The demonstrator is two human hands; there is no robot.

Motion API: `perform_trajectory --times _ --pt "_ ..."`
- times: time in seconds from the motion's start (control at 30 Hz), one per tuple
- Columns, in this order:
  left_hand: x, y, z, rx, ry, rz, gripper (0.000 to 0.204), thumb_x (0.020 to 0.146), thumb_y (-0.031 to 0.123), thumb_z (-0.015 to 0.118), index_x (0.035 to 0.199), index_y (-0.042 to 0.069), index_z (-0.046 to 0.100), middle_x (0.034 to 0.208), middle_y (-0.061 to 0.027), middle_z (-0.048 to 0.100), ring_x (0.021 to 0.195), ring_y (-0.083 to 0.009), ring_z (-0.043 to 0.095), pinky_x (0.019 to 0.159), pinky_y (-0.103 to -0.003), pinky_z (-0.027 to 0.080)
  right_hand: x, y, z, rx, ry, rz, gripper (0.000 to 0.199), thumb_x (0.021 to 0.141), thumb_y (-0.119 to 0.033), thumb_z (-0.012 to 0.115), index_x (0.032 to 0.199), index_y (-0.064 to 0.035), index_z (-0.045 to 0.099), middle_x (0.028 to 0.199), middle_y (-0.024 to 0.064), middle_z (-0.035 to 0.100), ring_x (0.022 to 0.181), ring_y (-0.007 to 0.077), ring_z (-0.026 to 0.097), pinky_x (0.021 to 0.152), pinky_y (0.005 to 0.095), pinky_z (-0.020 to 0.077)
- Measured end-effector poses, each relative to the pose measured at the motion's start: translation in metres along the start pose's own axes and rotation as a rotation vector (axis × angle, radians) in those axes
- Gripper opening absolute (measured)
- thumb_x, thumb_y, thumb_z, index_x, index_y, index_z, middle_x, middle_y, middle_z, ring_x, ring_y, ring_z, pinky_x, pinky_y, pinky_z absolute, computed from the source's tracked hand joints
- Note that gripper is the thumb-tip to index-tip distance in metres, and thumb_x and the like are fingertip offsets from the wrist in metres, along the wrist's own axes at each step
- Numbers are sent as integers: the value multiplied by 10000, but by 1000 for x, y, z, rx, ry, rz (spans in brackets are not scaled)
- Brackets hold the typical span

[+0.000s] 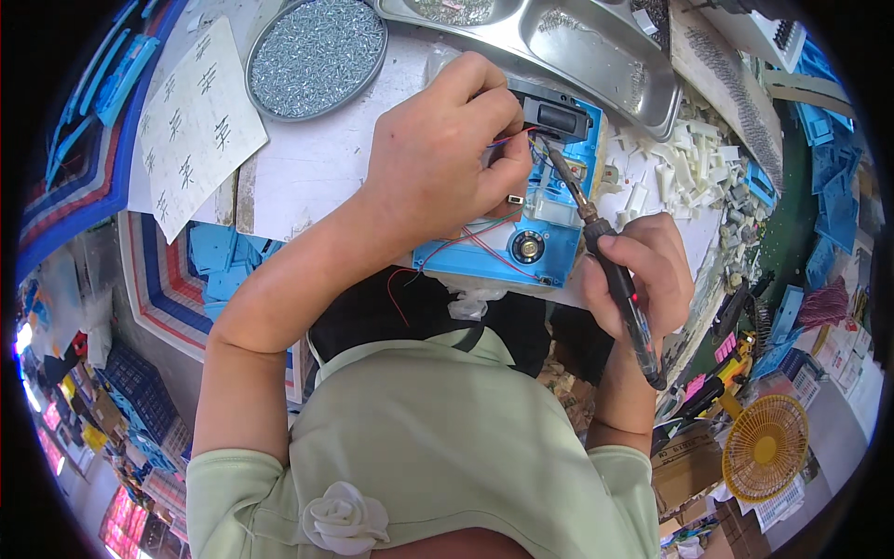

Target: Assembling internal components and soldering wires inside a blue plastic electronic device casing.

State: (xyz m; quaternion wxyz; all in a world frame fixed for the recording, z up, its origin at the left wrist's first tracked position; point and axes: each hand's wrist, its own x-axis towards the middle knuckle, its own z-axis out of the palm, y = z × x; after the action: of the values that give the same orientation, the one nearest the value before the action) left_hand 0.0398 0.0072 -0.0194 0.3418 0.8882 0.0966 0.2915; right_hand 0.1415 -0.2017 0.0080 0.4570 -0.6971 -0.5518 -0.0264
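Observation:
My right hand (652, 275) is wrapped round a soldering iron (615, 275) with a dark handle and a small red light. Its tip reaches up and left into a blue plastic housing (494, 262) on the table. Over the housing's left side, my left hand (453, 149) pinches thin coloured wires (503, 141) close to the iron's tip. A black rectangular part (556, 116) sits at the housing's far side. Nearer me in it lies a round speaker-like part (528, 246), and red wires (399, 289) hang over the front edge. My left hand hides part of the housing.
A round tray of small metal screws (317, 56) stands at the back left, beside a handwritten sheet (200, 126). A metal compartment tray (596, 47) lies behind the housing. White plastic pieces (689, 168) are heaped to the right. A yellow fan (765, 447) stands at lower right.

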Motion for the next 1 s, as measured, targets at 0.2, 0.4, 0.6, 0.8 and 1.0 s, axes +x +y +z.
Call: perform_trajectory --times 0.2,0.4,0.6,0.8,1.0 --pt "-1 -2 2 45 17 43 127 739 67 760 817 43 663 883 -66 579 697 -207 614 596 -309 508 1 5 -1 35 -12 11 321 689 3 787 984 -51 671 700 75 607 598 247 546 563 332 440" --pt "-1 -4 5 49 29 60 140 729 61 774 818 45 667 891 -72 588 708 -214 624 599 -313 517 5 11 3 37 -26 1 319 692 3 786 986 -49 672 693 75 597 590 239 535 555 326 432" --pt "-1 -3 4 63 23 63 158 720 58 783 828 47 668 903 -75 595 715 -223 625 596 -316 516 8 13 4 52 -18 -6 318 694 3 787 990 -45 678 687 71 589 588 237 528 554 325 428" --pt "-1 -4 5 72 32 63 158 719 57 779 833 49 669 900 -74 597 717 -223 629 595 -319 518 9 13 3 50 -24 -10 314 697 -1 790 987 -40 677 685 74 586 585 235 527 552 324 426" --pt "-1 -3 6 89 52 78 142 724 55 771 820 50 665 892 -72 597 693 -217 626 587 -318 520 10 15 0 51 -22 -3 304 712 -13 797 990 -31 676 706 78 612 596 232 543 557 321 434"
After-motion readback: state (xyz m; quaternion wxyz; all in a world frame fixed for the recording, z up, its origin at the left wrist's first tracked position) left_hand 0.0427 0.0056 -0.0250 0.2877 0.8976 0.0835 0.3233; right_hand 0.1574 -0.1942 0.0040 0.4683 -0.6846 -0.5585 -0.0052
